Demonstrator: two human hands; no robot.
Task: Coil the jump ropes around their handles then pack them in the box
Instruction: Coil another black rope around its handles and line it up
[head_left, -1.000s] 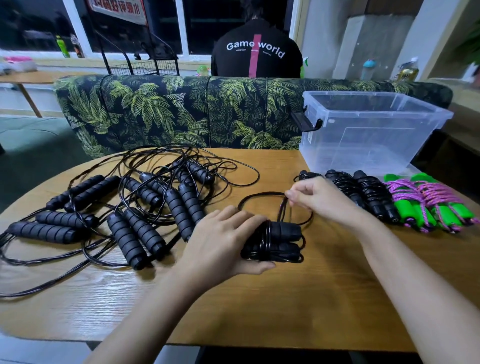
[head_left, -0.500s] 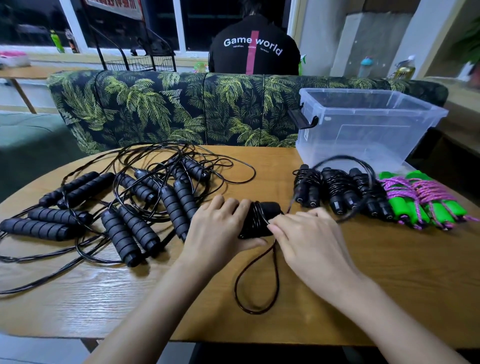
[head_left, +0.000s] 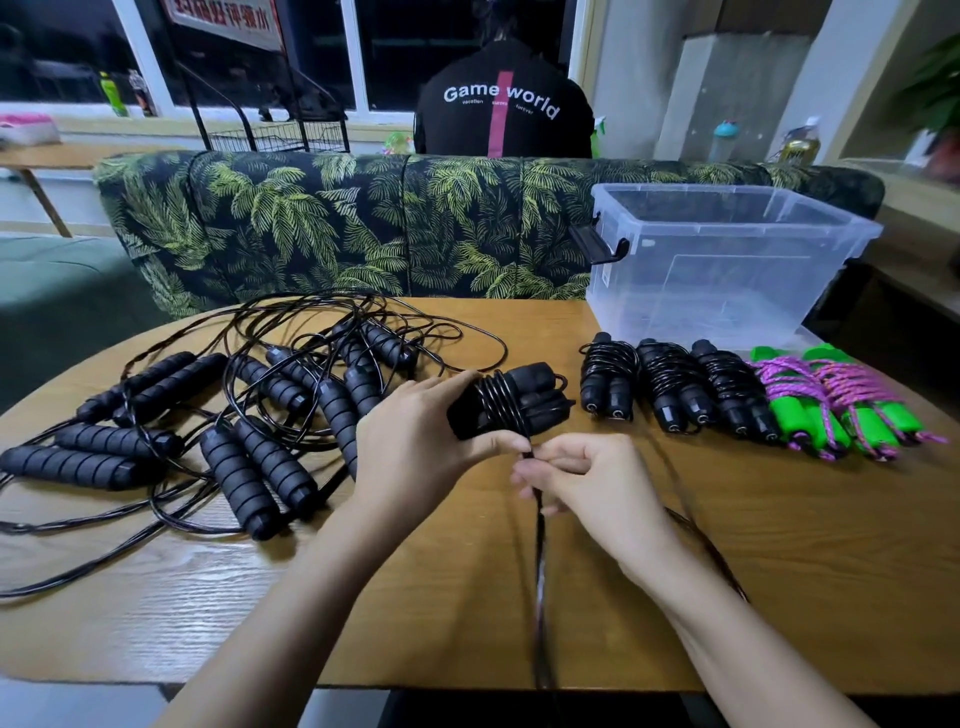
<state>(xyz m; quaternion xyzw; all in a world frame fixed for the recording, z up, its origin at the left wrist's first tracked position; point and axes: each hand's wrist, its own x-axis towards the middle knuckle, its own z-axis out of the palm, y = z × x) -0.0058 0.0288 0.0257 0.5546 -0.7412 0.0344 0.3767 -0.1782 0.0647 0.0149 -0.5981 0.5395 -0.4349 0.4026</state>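
A wooden table (head_left: 779, 571) with a rounded near edge fills the foreground, and a black cord (head_left: 540, 551) runs down across it and over that near edge. A second strand to the right of the wrist is blurred. Up the cord, the right hand (head_left: 587, 483) pinches it between thumb and fingertips, right under the bundle. The left hand (head_left: 415, 441) is wrapped around a pair of black handles (head_left: 530, 395), held just above the table, with several turns of cord wound on them.

To the left there's a loose tangle of black jump ropes (head_left: 270, 415), foam grips and cords sprawling almost to the table's left edge. It sits close against the left hand. To the right, three coiled black bundles (head_left: 670, 384) stand in a row, then two green-handled ropes (head_left: 841, 410) wrapped in pink cord, near the right edge. Bare wood lies in front of that row.

Behind the row sits the clear plastic box (head_left: 675, 291), lid off, at the far right corner. Beyond the table is a palm-print sofa (head_left: 311, 234), and past it a person in a black shirt (head_left: 501, 104) faces dark windows.
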